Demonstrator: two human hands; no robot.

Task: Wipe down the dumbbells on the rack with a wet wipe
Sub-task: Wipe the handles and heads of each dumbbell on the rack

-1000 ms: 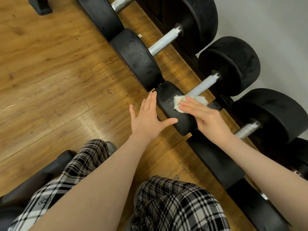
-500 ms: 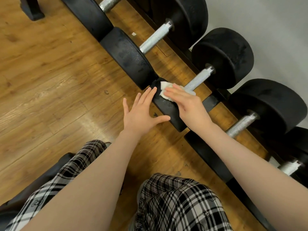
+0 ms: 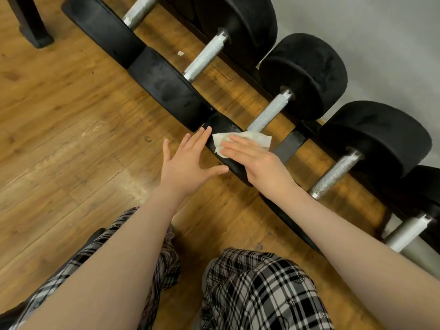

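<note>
Here, the right hand (image 3: 257,160) presses a wipe (image 3: 240,139) flat on a dumbbell (image 3: 223,129) head; left hand (image 3: 188,163), fingers spread, steadies it at nine o'clock. Next, likely the handle (image 3: 271,113).

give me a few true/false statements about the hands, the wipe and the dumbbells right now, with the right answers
1. The right hand presses the white wipe onto a black dumbbell head. True.
2. The left hand grips a silver handle. False: its fingers are straight and spread beside the same dumbbell head, holding nothing.
3. The wipe is wrapped round the knurled handle. False: it lies on the near head, just below the handle.
4. The floor is wood. True.
5. The person wears plaid trousers. True.
</note>
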